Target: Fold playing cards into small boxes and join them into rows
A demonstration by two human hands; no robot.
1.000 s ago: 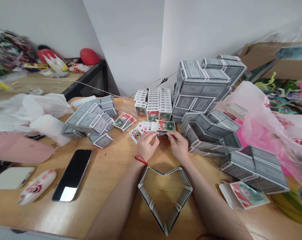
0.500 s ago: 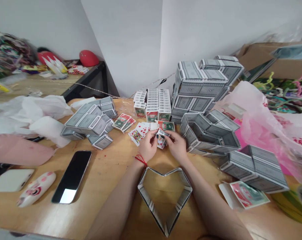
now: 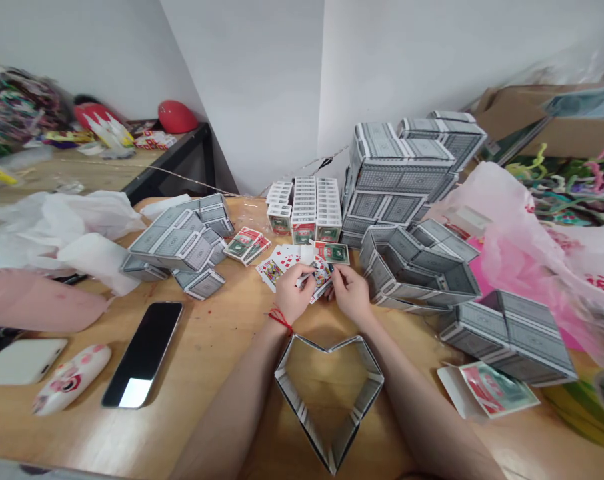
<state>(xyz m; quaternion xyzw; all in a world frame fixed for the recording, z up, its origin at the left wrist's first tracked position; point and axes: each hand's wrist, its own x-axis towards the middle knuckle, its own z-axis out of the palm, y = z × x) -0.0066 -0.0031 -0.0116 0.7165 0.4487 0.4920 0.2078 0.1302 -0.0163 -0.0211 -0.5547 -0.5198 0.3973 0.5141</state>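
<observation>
Both of my hands meet over the middle of the wooden table [image 3: 217, 360]. My left hand [image 3: 293, 295], with a red string round the wrist, and my right hand [image 3: 351, 293] pinch a small fan of playing cards [image 3: 321, 275] held face up between them. More face-up cards [image 3: 278, 263] lie spread on the table just left of my hands, and a red-and-green card box [image 3: 335, 252] lies just behind them. A heart-shaped frame made of folded cards [image 3: 329, 395] lies between my forearms.
Rows of boxed decks [image 3: 305, 208] stand at the back. Folded card blocks are piled at left [image 3: 182, 239] and right [image 3: 407, 193]. A black phone [image 3: 143, 352], a white power bank [image 3: 21, 360], pink plastic bags [image 3: 527, 253] and a flat card box [image 3: 492, 391] lie around.
A second ago my fingers held a card box flat near the table. Now they hold a face-up fan of cards, tilted towards me, slightly left of where they were.
</observation>
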